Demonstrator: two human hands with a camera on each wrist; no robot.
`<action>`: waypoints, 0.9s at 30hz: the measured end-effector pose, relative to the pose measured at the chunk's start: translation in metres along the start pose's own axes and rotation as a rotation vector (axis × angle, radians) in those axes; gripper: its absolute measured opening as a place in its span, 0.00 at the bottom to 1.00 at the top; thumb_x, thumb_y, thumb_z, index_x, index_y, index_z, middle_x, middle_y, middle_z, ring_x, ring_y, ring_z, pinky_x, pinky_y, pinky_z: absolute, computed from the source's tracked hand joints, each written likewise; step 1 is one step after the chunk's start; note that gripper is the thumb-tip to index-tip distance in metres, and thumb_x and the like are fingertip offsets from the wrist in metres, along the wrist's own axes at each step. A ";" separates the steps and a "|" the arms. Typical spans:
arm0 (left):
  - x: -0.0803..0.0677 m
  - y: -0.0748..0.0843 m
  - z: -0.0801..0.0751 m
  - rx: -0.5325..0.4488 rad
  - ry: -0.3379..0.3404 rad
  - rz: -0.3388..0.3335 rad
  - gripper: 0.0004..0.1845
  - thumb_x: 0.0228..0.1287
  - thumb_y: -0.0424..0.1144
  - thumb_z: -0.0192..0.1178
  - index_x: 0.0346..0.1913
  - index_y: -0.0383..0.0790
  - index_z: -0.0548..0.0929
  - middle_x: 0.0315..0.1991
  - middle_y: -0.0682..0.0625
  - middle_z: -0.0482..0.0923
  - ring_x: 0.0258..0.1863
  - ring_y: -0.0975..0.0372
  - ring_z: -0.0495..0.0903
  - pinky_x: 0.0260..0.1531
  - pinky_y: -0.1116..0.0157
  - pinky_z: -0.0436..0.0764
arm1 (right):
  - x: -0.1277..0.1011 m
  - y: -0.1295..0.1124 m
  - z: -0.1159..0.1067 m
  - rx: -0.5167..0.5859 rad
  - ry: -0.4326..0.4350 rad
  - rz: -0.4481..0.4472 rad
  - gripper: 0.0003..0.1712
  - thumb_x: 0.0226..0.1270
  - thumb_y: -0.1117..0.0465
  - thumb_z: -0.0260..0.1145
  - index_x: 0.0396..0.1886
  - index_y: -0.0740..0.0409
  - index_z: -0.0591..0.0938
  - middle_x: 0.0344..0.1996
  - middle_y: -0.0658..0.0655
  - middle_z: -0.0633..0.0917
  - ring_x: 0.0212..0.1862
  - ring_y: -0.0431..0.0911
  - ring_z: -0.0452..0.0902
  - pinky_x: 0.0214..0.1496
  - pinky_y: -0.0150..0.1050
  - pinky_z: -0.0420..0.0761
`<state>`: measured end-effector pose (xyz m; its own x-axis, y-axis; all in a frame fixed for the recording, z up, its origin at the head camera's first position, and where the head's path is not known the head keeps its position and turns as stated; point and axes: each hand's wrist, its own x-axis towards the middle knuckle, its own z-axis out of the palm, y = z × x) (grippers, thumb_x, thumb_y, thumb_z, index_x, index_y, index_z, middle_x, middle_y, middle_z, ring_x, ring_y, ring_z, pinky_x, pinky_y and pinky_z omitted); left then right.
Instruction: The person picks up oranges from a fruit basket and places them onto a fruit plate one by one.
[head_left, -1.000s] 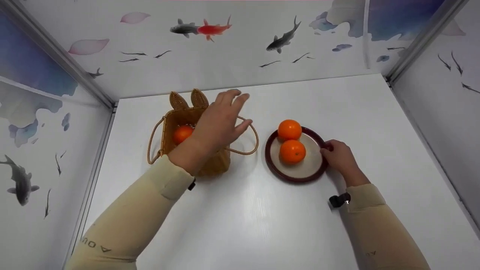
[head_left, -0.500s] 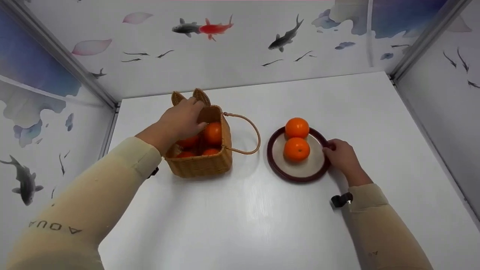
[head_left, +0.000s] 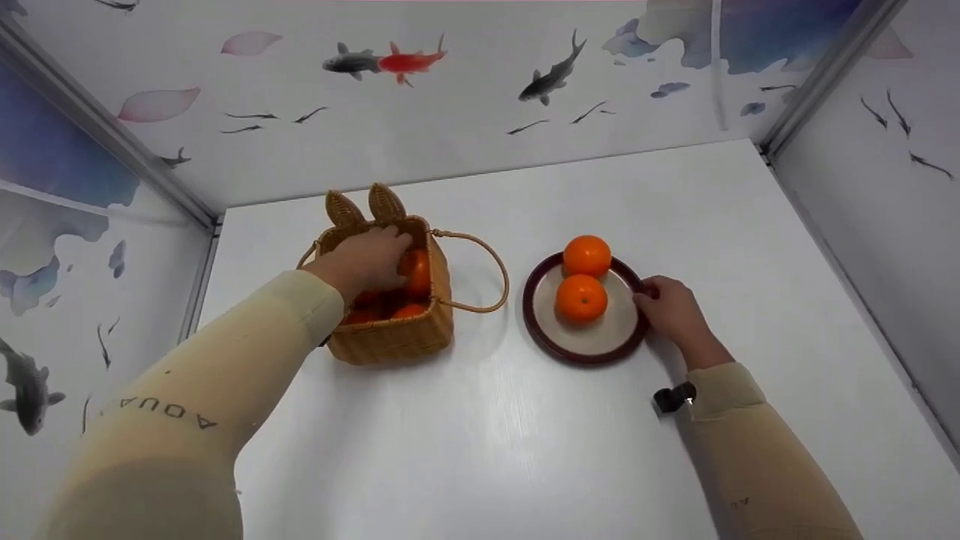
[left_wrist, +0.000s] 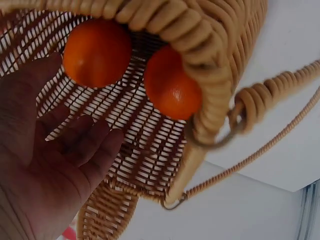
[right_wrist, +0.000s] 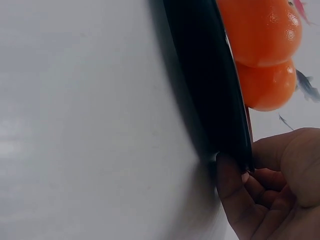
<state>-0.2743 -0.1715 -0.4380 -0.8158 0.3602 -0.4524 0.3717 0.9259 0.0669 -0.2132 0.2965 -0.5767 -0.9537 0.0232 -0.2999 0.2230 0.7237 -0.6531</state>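
- The left hand (head_left: 365, 257) is down inside the wicker basket (head_left: 394, 337), which stands on the left part of the white table (head_left: 480, 435). The left wrist view shows its fingers (left_wrist: 87, 145) loosely bent and a little apart, lying against the woven inner wall and holding nothing.
- Oranges lie in the basket (left_wrist: 220, 45) — two show plainly in the left wrist view, one (left_wrist: 97, 52) just beyond the fingertips and another (left_wrist: 172, 90) beside it against the rim. Whether a fingertip touches the nearer one cannot be told.
- The basket has two woven ear-shaped tabs (head_left: 366, 206) at its far edge and a thin loop handle (head_left: 491, 289) folded down on the side toward the plate.
- To the right of the basket, near it but apart, lies a round plate (head_left: 592, 349) with a dark rim and pale middle. Two oranges sit on it touching — one (head_left: 581, 298) near the centre, the other (head_left: 586, 256) at the far edge.
- The right hand (head_left: 675, 313) is at the plate's right edge; the right wrist view shows its thumb and curled fingers (right_wrist: 232, 190) pinching the dark rim (right_wrist: 210, 95).
- Painted fish (head_left: 409, 62) decorate the back wall.
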 end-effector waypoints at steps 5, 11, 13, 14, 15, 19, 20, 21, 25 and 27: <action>0.012 0.002 0.009 0.005 -0.050 -0.012 0.40 0.69 0.52 0.63 0.78 0.40 0.63 0.78 0.38 0.62 0.76 0.43 0.65 0.75 0.42 0.66 | 0.001 -0.001 0.001 -0.008 0.007 -0.015 0.24 0.78 0.58 0.57 0.65 0.69 0.78 0.54 0.69 0.83 0.50 0.56 0.78 0.51 0.44 0.79; 0.022 0.003 0.017 -0.010 -0.067 0.015 0.44 0.70 0.54 0.61 0.81 0.38 0.58 0.79 0.37 0.60 0.78 0.43 0.62 0.77 0.43 0.63 | 0.000 -0.001 0.003 -0.003 0.022 -0.012 0.23 0.78 0.58 0.58 0.65 0.68 0.78 0.52 0.68 0.83 0.48 0.55 0.77 0.50 0.44 0.78; 0.026 0.004 0.020 -0.025 -0.074 0.014 0.46 0.69 0.56 0.61 0.82 0.40 0.57 0.79 0.38 0.59 0.78 0.43 0.61 0.78 0.44 0.63 | 0.000 -0.001 0.003 0.004 0.022 -0.007 0.23 0.78 0.58 0.58 0.65 0.68 0.78 0.52 0.68 0.83 0.49 0.56 0.78 0.51 0.45 0.79; 0.027 0.004 0.021 -0.033 -0.079 0.010 0.46 0.69 0.57 0.61 0.82 0.41 0.57 0.79 0.38 0.59 0.78 0.44 0.61 0.78 0.44 0.62 | 0.000 0.000 0.004 0.008 0.019 -0.003 0.23 0.78 0.58 0.58 0.65 0.68 0.78 0.53 0.69 0.83 0.50 0.56 0.78 0.52 0.45 0.79; 0.028 0.004 0.022 -0.040 -0.082 0.007 0.47 0.69 0.59 0.61 0.83 0.43 0.56 0.79 0.39 0.59 0.78 0.44 0.61 0.78 0.44 0.62 | 0.000 0.000 0.004 0.014 0.015 0.000 0.24 0.78 0.58 0.58 0.65 0.68 0.78 0.54 0.69 0.83 0.51 0.57 0.78 0.53 0.46 0.79; 0.031 0.005 0.025 -0.087 -0.101 -0.014 0.47 0.68 0.59 0.63 0.83 0.45 0.56 0.79 0.40 0.60 0.75 0.46 0.65 0.78 0.44 0.63 | -0.001 0.000 0.004 0.016 0.013 0.000 0.24 0.78 0.58 0.58 0.66 0.69 0.77 0.55 0.70 0.83 0.52 0.57 0.79 0.55 0.48 0.80; 0.031 0.005 0.025 -0.101 -0.110 -0.024 0.47 0.68 0.59 0.63 0.83 0.46 0.57 0.79 0.40 0.60 0.73 0.47 0.67 0.77 0.43 0.63 | -0.001 0.000 0.003 0.015 0.012 0.001 0.24 0.78 0.58 0.57 0.66 0.69 0.77 0.55 0.70 0.83 0.52 0.58 0.79 0.55 0.48 0.80; 0.031 0.006 0.026 -0.125 -0.124 -0.038 0.45 0.68 0.58 0.63 0.82 0.48 0.58 0.78 0.42 0.63 0.71 0.48 0.69 0.77 0.44 0.65 | -0.001 -0.001 0.003 0.012 0.014 -0.001 0.25 0.78 0.58 0.57 0.66 0.69 0.77 0.55 0.70 0.83 0.52 0.58 0.79 0.55 0.48 0.80; 0.029 0.009 0.026 -0.233 -0.189 -0.094 0.38 0.70 0.55 0.61 0.80 0.52 0.63 0.72 0.49 0.70 0.63 0.52 0.72 0.75 0.44 0.67 | -0.001 0.001 0.001 0.003 0.017 -0.001 0.24 0.78 0.58 0.58 0.66 0.68 0.77 0.54 0.69 0.84 0.52 0.57 0.79 0.55 0.48 0.80; 0.029 0.010 0.025 -0.284 -0.213 -0.112 0.36 0.72 0.54 0.61 0.79 0.52 0.63 0.69 0.51 0.71 0.62 0.53 0.71 0.75 0.44 0.66 | -0.001 0.002 0.000 -0.001 0.024 -0.001 0.24 0.78 0.58 0.58 0.66 0.68 0.77 0.53 0.69 0.84 0.51 0.57 0.79 0.54 0.47 0.79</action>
<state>-0.2828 -0.1543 -0.4727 -0.7226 0.2508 -0.6442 0.1229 0.9636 0.2372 -0.2116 0.2979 -0.5779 -0.9585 0.0392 -0.2825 0.2220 0.7244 -0.6527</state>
